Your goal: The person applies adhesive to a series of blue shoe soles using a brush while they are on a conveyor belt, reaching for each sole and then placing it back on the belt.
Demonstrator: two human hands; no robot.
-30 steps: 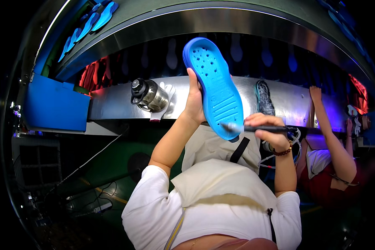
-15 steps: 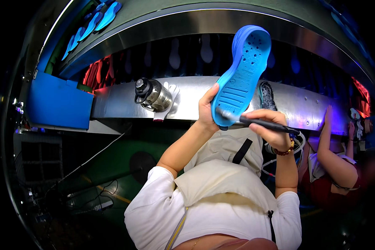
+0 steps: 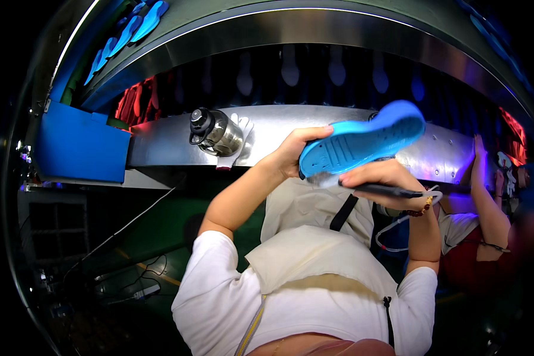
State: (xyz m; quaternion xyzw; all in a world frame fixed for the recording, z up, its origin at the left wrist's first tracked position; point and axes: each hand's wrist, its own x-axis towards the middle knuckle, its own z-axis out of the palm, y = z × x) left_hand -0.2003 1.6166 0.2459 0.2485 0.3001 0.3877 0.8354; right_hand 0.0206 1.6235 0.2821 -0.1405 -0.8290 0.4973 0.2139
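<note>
Tilted toward the right, a blue shoe sole is held over the near edge of the metal ledge. My left hand grips it at its lower left end, thumb along the upper edge. A brush with a black handle is in my right hand, fingers closed around it. Its pale bristles are blurred and meet the sole's lower edge near the gripped end. My right hand covers part of that lower edge.
On the metal ledge stand a dark-lidded clear bottle and a white glove beside it. Blue soles lie on the upper left belt. A blue box juts out at left. Another person's arm rests at right.
The sole has swung from nearly upright to lying toward the right, and its side edge now faces the brush. The brush has moved from the sole's inner face to its lower edge.
</note>
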